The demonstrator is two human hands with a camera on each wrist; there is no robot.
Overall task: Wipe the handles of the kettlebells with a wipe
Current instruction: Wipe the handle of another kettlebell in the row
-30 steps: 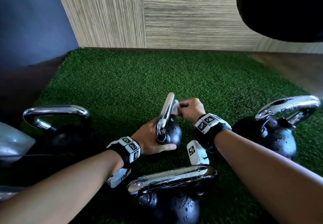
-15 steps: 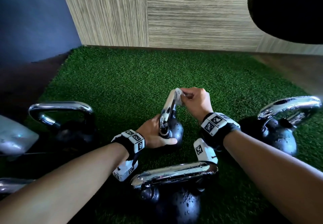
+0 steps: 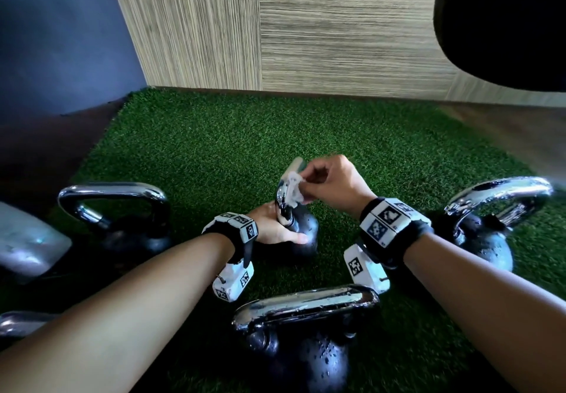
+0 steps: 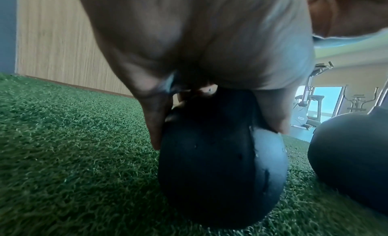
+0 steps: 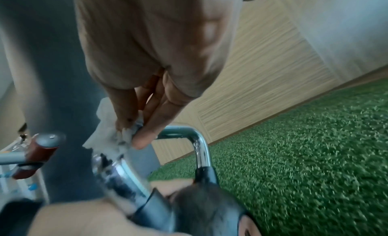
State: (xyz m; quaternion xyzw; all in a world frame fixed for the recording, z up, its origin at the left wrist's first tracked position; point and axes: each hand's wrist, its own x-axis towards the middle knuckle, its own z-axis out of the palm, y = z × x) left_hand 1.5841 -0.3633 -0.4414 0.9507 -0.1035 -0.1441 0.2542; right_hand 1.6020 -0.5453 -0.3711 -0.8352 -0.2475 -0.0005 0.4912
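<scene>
Hands: both reach out over green turf, each wrist wearing a black band with white marker blocks.
Left hand (image 3: 272, 228): curled around the round body of the middle kettlebell, thumb lying along its near side, bracing it.
Right hand (image 3: 332, 182): raised above the left, thumb and fingertips pinching a wipe against the handle.
Turf mat (image 3: 352, 135): green artificial grass covering the floor, running back to a pale wood-grain wall.
Near kettlebell (image 3: 303, 331): black, closest to the viewer, chrome handle beaded with droplets, standing upright between the forearms.
Right kettlebell (image 3: 484, 233): black with a chrome handle, upright, just beyond the right wrist.
Left kettlebell (image 3: 122, 221): black with a chrome handle, upright, well apart from the left hand.
Middle kettlebell (image 3: 301, 233): small and black, resting on the turf; in the left wrist view droplets dot its dark surface.
Handle (image 5: 199, 150): a chrome loop rising from the middle kettlebell, seen edge-on from the head view.
Wipe (image 3: 294, 192): white and crumpled, pressed on the upper part of the handle under the right fingertips (image 5: 140, 140).
</scene>
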